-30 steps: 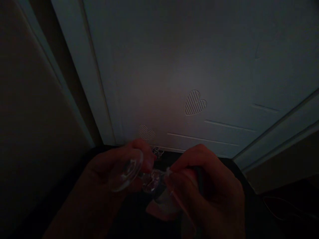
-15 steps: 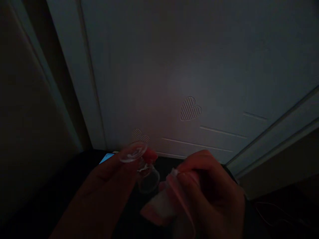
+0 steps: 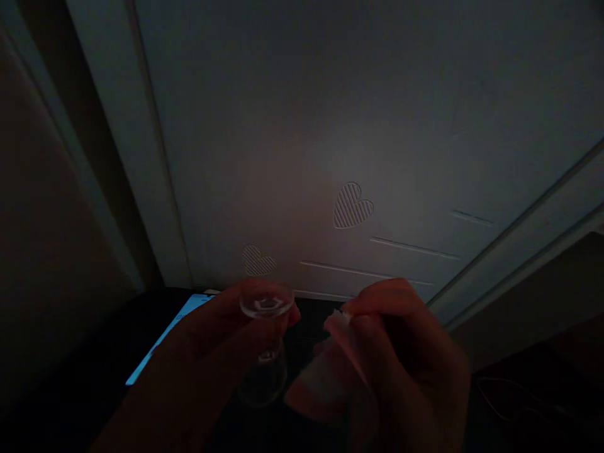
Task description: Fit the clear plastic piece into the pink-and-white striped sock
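Observation:
My left hand (image 3: 226, 346) is closed round the narrow middle of a small clear glass (image 3: 267, 305), held roughly upright. Its round, disc-like end faces up, and a wider clear part hangs below the fingers. I cannot tell which end is the mouth. My right hand (image 3: 401, 352) pinches a thin, soft pink-and-white cloth (image 3: 321, 384) between thumb and forefinger. The cloth droops down beside the glass, apart from it as far as the dim light shows. Part of it is hidden by the right hand.
Behind my hands stands a pale panel (image 3: 264, 138) with grooved hearts and lines. A lit screen (image 3: 165, 336) lies on a dark surface to the left, partly behind my left hand. A thin pale cord (image 3: 493, 402) runs at lower right.
The glass has turned from tilted to nearly upright in my left hand. More of the lit screen shows. My right hand still pinches the cloth, slightly further right.

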`<act>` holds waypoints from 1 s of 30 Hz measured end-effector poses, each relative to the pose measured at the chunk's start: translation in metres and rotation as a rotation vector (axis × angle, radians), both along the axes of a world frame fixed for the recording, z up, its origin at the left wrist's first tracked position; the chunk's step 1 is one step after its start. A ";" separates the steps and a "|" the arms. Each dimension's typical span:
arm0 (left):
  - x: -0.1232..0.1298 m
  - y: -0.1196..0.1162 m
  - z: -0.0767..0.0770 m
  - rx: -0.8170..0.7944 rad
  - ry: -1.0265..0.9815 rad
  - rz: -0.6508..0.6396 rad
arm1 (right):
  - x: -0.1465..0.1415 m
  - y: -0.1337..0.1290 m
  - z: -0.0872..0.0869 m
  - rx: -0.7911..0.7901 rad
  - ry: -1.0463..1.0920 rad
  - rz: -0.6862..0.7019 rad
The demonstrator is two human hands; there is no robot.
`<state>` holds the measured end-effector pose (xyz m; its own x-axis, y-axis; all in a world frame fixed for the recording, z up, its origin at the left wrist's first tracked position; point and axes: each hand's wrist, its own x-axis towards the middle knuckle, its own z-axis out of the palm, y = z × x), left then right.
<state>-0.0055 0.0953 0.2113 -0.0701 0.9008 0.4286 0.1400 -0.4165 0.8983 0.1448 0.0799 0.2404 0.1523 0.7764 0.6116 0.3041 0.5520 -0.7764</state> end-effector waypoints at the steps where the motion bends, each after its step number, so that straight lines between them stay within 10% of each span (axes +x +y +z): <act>1: 0.000 0.000 -0.001 -0.105 -0.079 -0.069 | 0.000 0.000 0.000 -0.002 0.003 0.011; 7: 0.003 0.003 0.002 -0.302 -0.411 -0.283 | -0.001 -0.001 0.003 0.000 -0.002 0.021; 30: -0.002 -0.001 0.011 -0.438 -0.240 -0.264 | -0.002 0.000 0.005 0.019 0.018 0.081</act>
<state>-0.0070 0.0947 0.2221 0.1320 0.9912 0.0100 -0.1483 0.0097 0.9889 0.1426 0.0796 0.2456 0.1005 0.7750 0.6240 0.2442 0.5887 -0.7705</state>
